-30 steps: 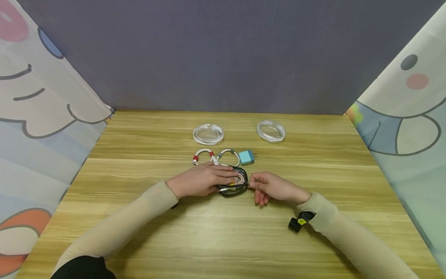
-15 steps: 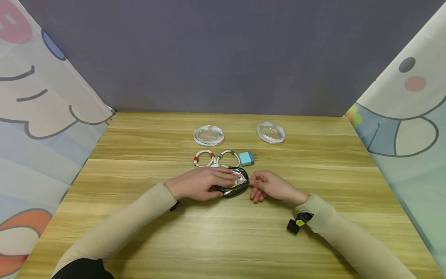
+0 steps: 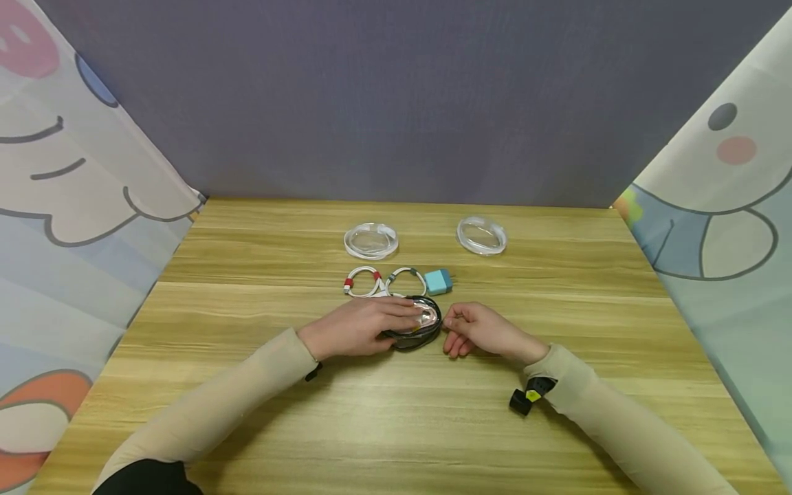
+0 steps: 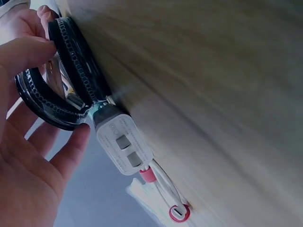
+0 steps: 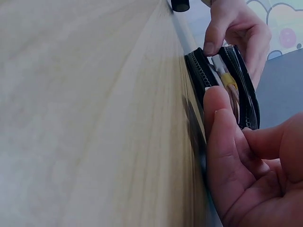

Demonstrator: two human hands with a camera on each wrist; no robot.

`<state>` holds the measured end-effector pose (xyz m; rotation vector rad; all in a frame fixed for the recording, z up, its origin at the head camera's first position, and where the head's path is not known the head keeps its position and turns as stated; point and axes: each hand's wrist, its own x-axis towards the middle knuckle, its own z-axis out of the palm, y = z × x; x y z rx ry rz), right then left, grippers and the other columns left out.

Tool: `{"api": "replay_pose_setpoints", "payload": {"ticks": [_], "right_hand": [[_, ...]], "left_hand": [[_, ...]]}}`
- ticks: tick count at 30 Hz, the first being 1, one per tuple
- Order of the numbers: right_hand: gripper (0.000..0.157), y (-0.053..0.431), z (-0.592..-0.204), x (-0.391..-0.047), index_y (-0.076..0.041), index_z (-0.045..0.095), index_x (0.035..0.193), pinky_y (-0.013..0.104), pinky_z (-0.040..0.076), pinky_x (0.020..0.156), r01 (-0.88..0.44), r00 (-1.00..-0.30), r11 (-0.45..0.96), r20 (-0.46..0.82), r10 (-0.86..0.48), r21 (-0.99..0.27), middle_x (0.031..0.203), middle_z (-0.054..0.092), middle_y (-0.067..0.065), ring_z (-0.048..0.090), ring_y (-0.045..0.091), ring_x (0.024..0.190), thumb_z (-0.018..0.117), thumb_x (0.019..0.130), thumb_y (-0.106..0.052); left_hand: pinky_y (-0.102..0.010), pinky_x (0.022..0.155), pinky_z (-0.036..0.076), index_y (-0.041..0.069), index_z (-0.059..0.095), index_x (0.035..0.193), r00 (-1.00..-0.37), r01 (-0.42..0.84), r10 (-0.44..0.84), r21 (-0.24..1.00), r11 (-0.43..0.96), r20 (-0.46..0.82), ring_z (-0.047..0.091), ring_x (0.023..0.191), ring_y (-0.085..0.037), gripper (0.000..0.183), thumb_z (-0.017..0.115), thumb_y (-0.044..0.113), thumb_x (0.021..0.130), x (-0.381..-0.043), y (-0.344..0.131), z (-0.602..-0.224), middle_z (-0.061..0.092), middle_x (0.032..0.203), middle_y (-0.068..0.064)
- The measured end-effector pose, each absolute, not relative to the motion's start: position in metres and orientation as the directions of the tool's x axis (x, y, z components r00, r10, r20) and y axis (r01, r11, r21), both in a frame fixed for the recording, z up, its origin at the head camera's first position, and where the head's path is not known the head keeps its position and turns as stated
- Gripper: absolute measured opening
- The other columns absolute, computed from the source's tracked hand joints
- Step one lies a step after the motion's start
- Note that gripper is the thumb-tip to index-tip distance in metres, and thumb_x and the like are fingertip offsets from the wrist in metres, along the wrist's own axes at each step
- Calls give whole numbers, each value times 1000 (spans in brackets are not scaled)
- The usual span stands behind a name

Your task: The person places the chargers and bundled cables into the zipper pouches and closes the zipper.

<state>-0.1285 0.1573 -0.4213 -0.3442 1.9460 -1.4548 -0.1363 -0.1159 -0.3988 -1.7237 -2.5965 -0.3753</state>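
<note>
A small round black zipper pouch point(image 3: 427, 338) with a clear top lies on the table. Its zipper is undone along the front, as the right wrist view shows. Inside sits a coiled pinkish cable point(image 5: 232, 92) with a yellow tie and a light plug. My left hand point(image 3: 365, 323) lays its fingers over the top and holds the pouch from the left, thumb at the front edge. At the right end, my right hand point(image 3: 485, 331) pinches the pouch's edge by the zipper between thumb and forefinger; the pull itself is hidden.
Just behind the pouch lie a white cable with red ties point(image 3: 362, 282), a white cable with grey ties point(image 3: 405, 280) and a blue charger point(image 3: 438, 282). Farther back are two clear round cases with white rims, a left case point(image 3: 371, 256) and a right case point(image 3: 482, 249).
The pouch's top has come down at the front. The light plug that showed at its front edge is now out of sight in the head view. Both hands have shifted only slightly.
</note>
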Motion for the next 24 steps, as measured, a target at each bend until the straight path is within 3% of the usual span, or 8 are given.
{"api": "replay_pose_setpoints", "payload": {"ticks": [7, 13, 24], "right_hand": [[25, 157, -421, -128, 9, 50, 96, 33, 54, 58, 176, -737, 348, -358, -574, -921, 79, 67, 19, 65, 22, 65, 43, 100, -14], [24, 158, -417, -128, 9, 50, 94, 34, 54, 55, 137, -726, 374, -350, -592, -917, 76, 66, 18, 65, 23, 62, 44, 99, -13], [22, 159, -418, -129, 9, 50, 91, 33, 54, 54, 110, -686, 385, -351, -638, -916, 75, 67, 19, 65, 23, 62, 45, 99, -11]], "left_hand": [[-34, 105, 34, 22, 50, 137, -346, 931, 932, 160, 327, 110, 33, 134, -14, 62, 72, 34, 81, -137, -119, -397, 42, 143, 8], [-33, 104, 35, 24, 50, 137, -338, 940, 936, 82, 331, 97, 34, 134, -12, 62, 75, 21, 80, -137, -120, -397, 43, 143, 8], [-33, 99, 40, 25, 53, 134, -358, 934, 927, 63, 353, 115, 39, 131, -13, 57, 74, 22, 81, -137, -119, -401, 47, 140, 7]]}}
